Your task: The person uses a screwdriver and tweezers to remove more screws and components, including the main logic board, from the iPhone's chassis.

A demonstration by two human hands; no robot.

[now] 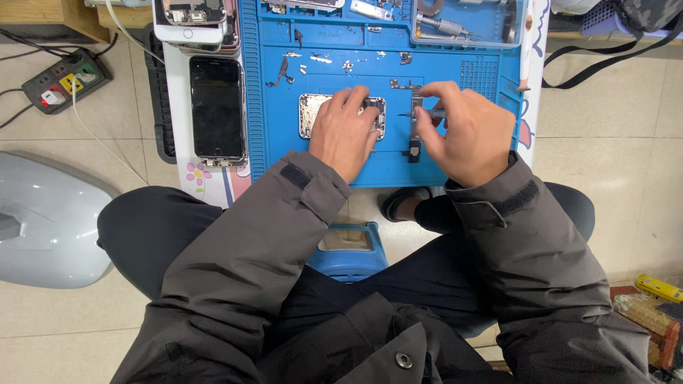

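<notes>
1. Left hand (346, 131) was pressed flat over the opened phone body (307, 114) mid blue mat (455, 75); right hand (462, 131) pinched a thin tool (410, 114) onto a small board (415, 128).
2. One slip looked likely to scatter the loose screws and bits (320, 59) nearby.
3. Mat's near edge sat close to the wrists, so anything nudged could've dropped. Spare phone (216, 107) crowded the left.

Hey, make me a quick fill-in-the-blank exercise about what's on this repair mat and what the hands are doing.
1. The left hand rests on an opened ____ on the mat.
2. The mat is coloured ____.
3. The right hand holds a thin ____ to a small board.
4. A black-screened phone lies to the ____ of the mat.

Missing words: phone; blue; tool; left
</notes>
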